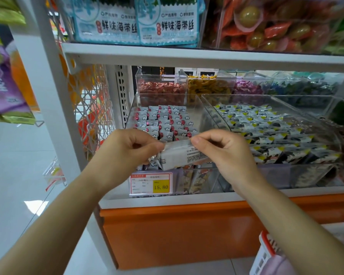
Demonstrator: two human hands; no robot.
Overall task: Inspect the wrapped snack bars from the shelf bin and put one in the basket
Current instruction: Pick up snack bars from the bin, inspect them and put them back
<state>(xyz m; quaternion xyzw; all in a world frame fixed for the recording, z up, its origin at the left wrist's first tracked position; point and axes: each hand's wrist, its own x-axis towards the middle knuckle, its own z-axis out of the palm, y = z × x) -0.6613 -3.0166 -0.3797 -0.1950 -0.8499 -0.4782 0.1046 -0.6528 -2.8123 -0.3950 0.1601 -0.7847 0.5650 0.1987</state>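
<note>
A white wrapped snack bar [179,155] with small printed text is held in front of the shelf. My left hand [125,149] pinches its left end and my right hand [224,149] pinches its upper right edge. Behind it stands a clear shelf bin [199,108] filled with several white bars marked with red dots and clouds. The basket [266,253], white with a red rim, shows at the bottom right under my right forearm.
A second clear bin [286,132] of black, white and yellow packets sits to the right. A price tag [150,183] reading 15.80 hangs on the shelf front. Candy bins [161,90] line the back. An orange base panel [177,235] lies below the shelf.
</note>
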